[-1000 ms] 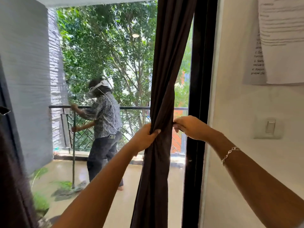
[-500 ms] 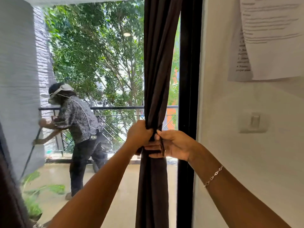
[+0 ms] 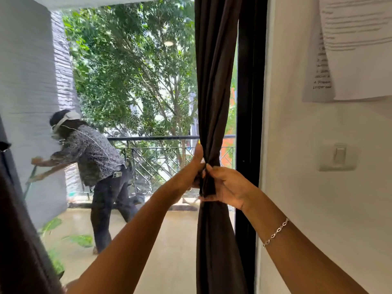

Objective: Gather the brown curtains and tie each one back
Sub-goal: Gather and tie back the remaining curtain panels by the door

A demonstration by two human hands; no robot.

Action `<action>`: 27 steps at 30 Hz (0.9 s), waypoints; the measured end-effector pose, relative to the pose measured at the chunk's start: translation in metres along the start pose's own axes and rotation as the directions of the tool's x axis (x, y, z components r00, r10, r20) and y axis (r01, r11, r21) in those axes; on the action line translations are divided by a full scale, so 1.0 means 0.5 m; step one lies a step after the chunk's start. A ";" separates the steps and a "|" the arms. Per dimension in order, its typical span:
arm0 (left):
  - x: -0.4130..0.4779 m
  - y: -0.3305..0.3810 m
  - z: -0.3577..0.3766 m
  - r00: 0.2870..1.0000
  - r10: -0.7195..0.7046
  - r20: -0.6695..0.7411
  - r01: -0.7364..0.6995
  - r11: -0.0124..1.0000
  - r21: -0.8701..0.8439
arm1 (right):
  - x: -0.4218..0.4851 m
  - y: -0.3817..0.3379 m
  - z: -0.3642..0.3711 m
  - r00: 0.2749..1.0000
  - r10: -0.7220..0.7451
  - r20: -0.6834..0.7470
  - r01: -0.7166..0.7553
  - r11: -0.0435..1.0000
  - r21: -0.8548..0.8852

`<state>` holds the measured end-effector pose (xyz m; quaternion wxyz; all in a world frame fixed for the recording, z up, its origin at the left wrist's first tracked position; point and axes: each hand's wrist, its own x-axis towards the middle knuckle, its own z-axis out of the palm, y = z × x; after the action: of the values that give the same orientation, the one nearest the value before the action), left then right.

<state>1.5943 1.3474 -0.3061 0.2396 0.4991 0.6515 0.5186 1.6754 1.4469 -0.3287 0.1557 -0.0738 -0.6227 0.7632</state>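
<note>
Two hands (image 3: 194, 171) (image 3: 229, 187) round bunched curtain (image 3: 214, 85)

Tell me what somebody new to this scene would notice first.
The brown curtain hangs down the middle, bunched into a narrow rope beside the black door frame, with the left hand and right hand gripping it at its pinched waist. Outside on the left, a person in a patterned shirt bends over on the balcony, green trees behind. Printed papers hang on the white wall at upper right.
</note>
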 end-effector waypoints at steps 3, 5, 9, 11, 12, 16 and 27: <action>0.003 0.002 0.001 0.949 0.110 -0.296 -0.063 0.984 0.165 | -0.003 -0.002 -0.003 0.992 -0.072 -0.108 0.066 0.996 -0.055; 0.009 -0.003 0.006 0.824 0.318 -0.469 -0.078 0.884 0.461 | -0.006 0.000 -0.003 0.983 -0.118 -0.144 0.103 0.989 -0.109; 0.020 0.004 0.037 0.831 0.395 -0.391 -0.078 0.779 0.622 | -0.008 0.018 0.014 0.947 -0.256 -0.196 0.172 0.915 -0.366; 0.026 0.012 0.043 0.850 0.382 -0.363 -0.027 0.719 0.694 | -0.007 0.032 0.023 0.914 -0.335 -0.229 0.210 0.874 -0.437; 0.030 0.017 0.044 0.856 0.380 -0.351 -0.011 0.692 0.722 | -0.006 0.038 0.024 0.893 -0.378 -0.244 0.216 0.835 -0.506; 0.041 0.034 0.045 0.893 0.326 -0.311 0.048 0.617 0.786 | -0.011 0.065 0.025 0.853 -0.480 -0.202 0.158 0.609 -0.778; 0.042 0.017 0.015 0.899 0.309 -0.309 -0.061 0.789 0.611 | -0.081 0.121 0.024 0.708 -0.633 -0.314 0.244 0.636 -0.732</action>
<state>1.5959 1.3694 -0.2968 -0.1154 0.4966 0.7605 0.4022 1.7009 1.4116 -0.3882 0.4804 -0.1745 -0.7700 0.3820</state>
